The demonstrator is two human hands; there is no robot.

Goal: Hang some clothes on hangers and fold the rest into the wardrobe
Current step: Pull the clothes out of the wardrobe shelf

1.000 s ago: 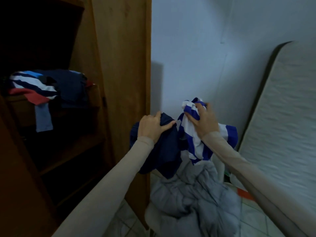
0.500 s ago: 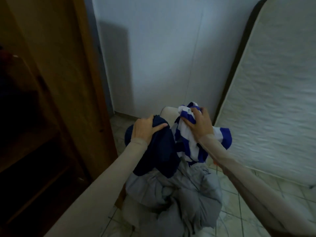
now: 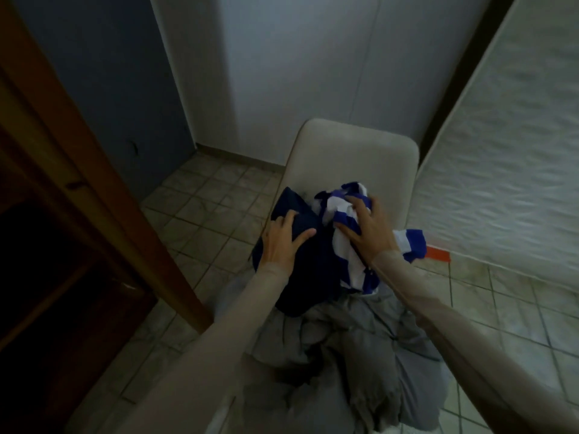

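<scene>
Head view: our left hand [image 3: 283, 241] lies flat, fingers spread, on the navy garment [image 3: 308, 264], while our right hand [image 3: 369, 228] clutches the blue-and-white striped garment [image 3: 347, 255] (both over the chair [image 3: 351, 158]).

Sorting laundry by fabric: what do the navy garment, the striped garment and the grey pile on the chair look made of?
Navy garment: soft matte knit, probably cotton, draping limply. Blue-and-white striped garment: similar soft jersey, crumpling easily. Grey pile: thicker matte cloth with deep creases, maybe padded; unclear.
</scene>
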